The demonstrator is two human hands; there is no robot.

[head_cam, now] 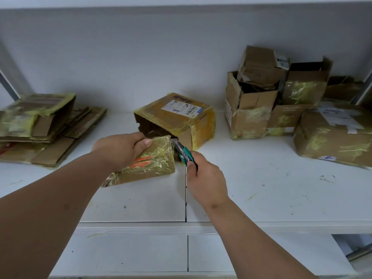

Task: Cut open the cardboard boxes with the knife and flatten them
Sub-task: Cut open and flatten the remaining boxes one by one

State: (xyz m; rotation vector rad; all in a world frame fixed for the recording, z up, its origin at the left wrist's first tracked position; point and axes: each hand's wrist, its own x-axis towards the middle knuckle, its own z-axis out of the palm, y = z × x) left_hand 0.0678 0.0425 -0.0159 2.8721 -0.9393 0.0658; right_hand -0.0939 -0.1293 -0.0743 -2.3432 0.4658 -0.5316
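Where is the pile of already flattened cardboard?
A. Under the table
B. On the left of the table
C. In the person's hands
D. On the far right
B: the flattened cardboard stack lies at the left of the white table, while the boxes at the right stand unflattened.

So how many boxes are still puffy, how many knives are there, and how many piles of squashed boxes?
Boxes not yet flattened: 7, namely the taped box being cut, the labelled box behind it, and about 5 in the right-hand heap, where overlap makes the count uncertain
Knives: 1, the green knife
Flattened piles: 1, the flat stack
Total: 9
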